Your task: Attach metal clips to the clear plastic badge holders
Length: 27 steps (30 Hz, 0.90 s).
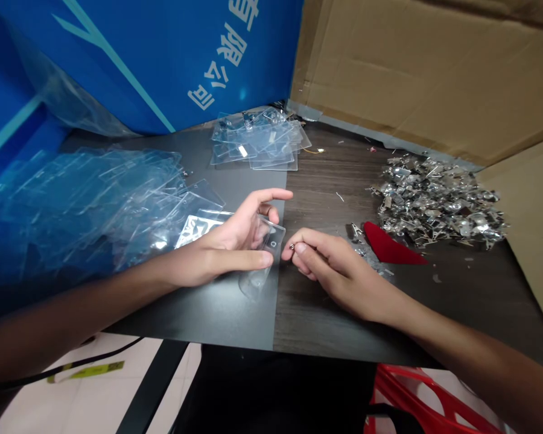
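Note:
My left hand [228, 241] grips a clear plastic badge sleeve [261, 260] between thumb and curled fingers, with the index finger stretched out above it. The sleeve's slotted top edge points right. My right hand [332, 265] is closed in a pinch on a small metal clip [292, 246], held right at the sleeve's slot. Both hands meet over the middle of the dark table [326, 325].
A loose heap of clear sleeves [95, 205] lies at the left and a smaller stack [260, 141] at the back. A pile of metal clips [438, 202] and a red piece [389, 246] sit at the right. Blue board and cardboard wall in the table.

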Available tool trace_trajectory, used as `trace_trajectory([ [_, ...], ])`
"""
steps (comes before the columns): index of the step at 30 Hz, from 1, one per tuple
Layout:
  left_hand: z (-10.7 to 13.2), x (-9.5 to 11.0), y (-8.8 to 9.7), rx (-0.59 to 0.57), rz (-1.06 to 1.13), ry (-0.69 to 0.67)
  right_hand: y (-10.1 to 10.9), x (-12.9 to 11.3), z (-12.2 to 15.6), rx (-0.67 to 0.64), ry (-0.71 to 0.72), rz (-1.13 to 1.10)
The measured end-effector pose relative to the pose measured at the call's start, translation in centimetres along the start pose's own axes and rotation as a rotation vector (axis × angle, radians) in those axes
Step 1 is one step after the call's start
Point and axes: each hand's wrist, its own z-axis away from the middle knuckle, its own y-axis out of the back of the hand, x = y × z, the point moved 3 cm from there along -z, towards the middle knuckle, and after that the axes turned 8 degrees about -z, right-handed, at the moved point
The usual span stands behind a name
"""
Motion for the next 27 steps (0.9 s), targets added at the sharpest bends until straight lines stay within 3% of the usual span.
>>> trace_trajectory([
  [10,-0.5,-0.4,0.2,0.131,0.073,0.090,-0.2,0.1,-0.1,0.006,-0.013,-0.061],
  [21,-0.2,0.6,-0.6,0.164,-0.092,-0.059,-0.5,-0.2,0.0,-0.014,-0.025,-0.086],
  [27,-0.5,0.8,-0.9,0.217,-0.094,-0.027,-0.5,-0.4,0.3,-0.031,-0.016,-0.099],
])
